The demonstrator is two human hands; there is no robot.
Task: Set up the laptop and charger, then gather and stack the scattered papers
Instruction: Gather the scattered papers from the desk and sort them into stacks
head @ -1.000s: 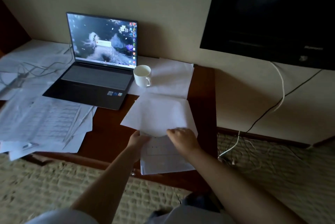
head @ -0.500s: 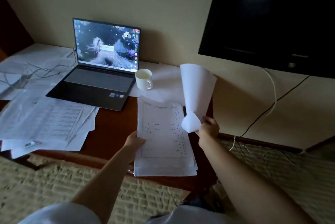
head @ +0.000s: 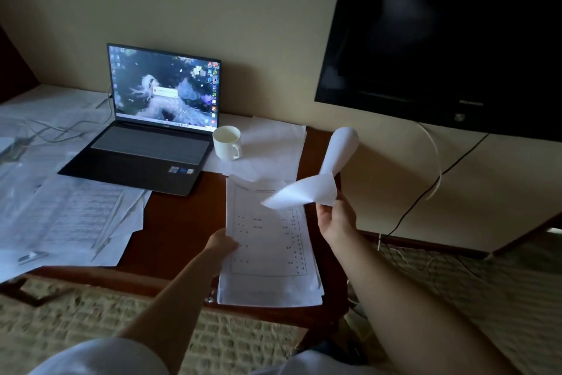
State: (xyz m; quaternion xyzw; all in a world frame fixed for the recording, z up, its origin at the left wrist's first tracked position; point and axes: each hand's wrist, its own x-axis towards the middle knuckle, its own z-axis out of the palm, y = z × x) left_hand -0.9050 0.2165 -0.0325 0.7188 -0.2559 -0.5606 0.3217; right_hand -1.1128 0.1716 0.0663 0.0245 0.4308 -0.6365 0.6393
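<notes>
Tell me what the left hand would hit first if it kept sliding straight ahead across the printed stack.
Judging by the forearm's line, the left hand, which grips the stack's left edge, would cross the printed page toward the curled sheet that the right hand holds up. That sheet probably hangs above the path; depth is unclear.

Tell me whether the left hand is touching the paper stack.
Touching. The head view shows the left hand resting on the left edge of the paper stack, thumb over the top sheet.

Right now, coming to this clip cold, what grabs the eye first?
The glowing open dark laptop at the back left of the wooden desk, its screen the brightest thing. Then the curled white paper sheet pinched aloft by the right hand, over the printed paper stack that the left hand holds at the front edge.
</notes>
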